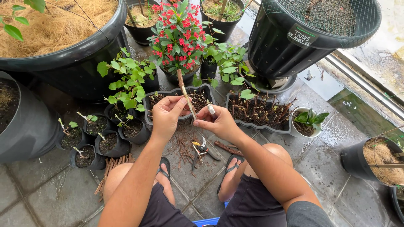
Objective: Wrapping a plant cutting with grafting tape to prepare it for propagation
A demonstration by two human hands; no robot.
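While large black pots point(80, 54) ring the wet tiled floor point(50, 185), a red-flowering plant point(179, 31) stands behind two dark troughs point(235, 120) of cuttings. Left hand point(166, 115) pinches the thin stem cutting point(185, 94) upright above the troughs; right hand point(216, 122) is closed on a small blade point(211, 109) beside it. Pruning shears point(203, 149) lie between the sandalled feet

Red flowers point(180, 31), green leaves point(126, 77); black pots point(107, 145); grey tiles point(54, 193); tan cutting point(185, 94).
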